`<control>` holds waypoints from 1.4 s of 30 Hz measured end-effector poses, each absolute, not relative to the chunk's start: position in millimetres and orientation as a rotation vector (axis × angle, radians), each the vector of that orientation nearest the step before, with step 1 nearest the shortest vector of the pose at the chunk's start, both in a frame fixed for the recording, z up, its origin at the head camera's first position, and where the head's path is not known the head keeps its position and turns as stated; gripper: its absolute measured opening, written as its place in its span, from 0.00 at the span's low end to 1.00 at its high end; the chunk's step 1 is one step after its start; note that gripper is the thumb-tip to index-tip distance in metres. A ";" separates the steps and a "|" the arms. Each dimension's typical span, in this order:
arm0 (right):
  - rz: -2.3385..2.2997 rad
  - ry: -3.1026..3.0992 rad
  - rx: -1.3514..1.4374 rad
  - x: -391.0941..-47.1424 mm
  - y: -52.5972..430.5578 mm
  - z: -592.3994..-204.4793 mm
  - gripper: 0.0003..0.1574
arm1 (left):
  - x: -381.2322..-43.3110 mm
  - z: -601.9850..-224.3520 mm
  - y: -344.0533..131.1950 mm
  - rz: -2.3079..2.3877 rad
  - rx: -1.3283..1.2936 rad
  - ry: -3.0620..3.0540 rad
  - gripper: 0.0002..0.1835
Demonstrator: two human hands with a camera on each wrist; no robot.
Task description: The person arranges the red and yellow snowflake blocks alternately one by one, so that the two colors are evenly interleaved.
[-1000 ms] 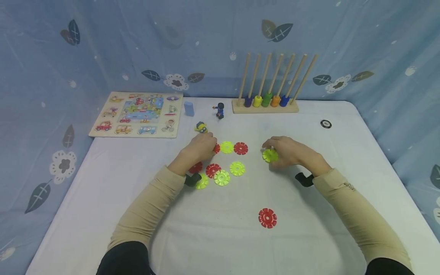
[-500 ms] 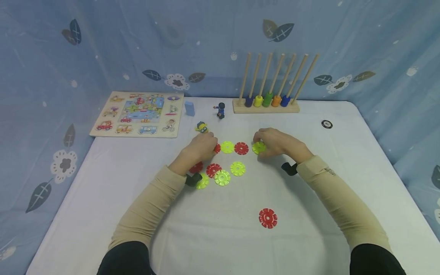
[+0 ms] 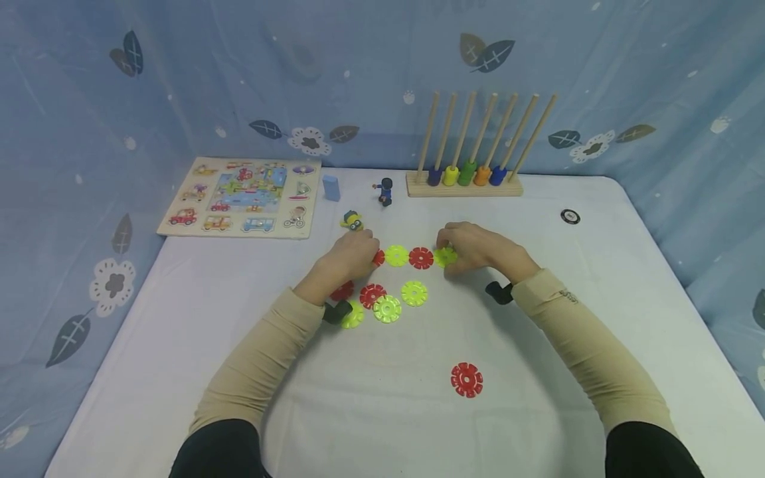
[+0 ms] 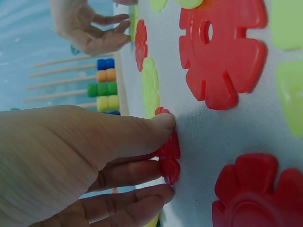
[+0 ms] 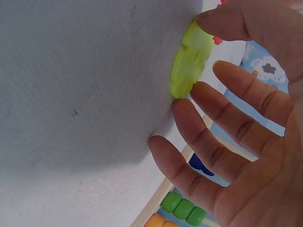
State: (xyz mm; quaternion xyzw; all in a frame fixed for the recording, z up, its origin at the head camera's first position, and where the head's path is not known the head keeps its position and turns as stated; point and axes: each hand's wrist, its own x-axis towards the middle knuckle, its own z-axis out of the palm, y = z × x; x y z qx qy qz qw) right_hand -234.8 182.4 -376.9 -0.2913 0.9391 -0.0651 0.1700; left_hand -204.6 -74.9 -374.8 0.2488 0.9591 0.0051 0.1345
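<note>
My left hand (image 3: 351, 255) holds a red notched plastic disc (image 4: 169, 158) flat on the table, its thumb and fingers at the disc's edges. To the right, a yellow-green notched disc (image 3: 396, 255) and another red disc (image 3: 421, 258) continue the row. At the row's right end my right hand (image 3: 478, 250) pinches a yellow-green disc (image 5: 190, 61) between thumb and fingers, down against the cloth. Nearer the person lie several loose discs, among them a red one (image 3: 372, 295) and a yellow-green one (image 3: 414, 293). My left wrist partly hides some of them.
A lone red disc (image 3: 467, 380) lies at the front. Behind the hands are a picture puzzle board (image 3: 179, 229), a blue block (image 3: 331, 188), a small dark figure (image 3: 385, 192), a yellow figure (image 3: 352, 220) and a wooden peg rack (image 3: 463, 190). A black round piece (image 3: 570, 216) lies at right.
My right hand has moved left with the yellow-green disc, bringing it down beside the red disc at the row's right end. The left hand has stayed on its red disc.
</note>
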 end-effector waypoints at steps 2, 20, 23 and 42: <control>-0.186 2.667 -0.827 -235.0 182.5 -377.0 0.27 | -204.2 -374.2 -74.8 0.008 0.727 2.787 0.16; -0.180 2.668 -0.936 -190.1 184.7 -362.0 0.24 | -205.2 -375.0 -75.8 0.001 0.723 2.781 0.16; -0.160 2.650 -1.069 -168.6 185.9 -363.1 0.23 | -205.1 -374.7 -75.6 0.000 0.724 2.779 0.16; 0.063 2.375 -1.466 -64.9 185.9 -372.5 0.36 | -205.4 -377.3 -74.7 0.009 0.725 2.780 0.15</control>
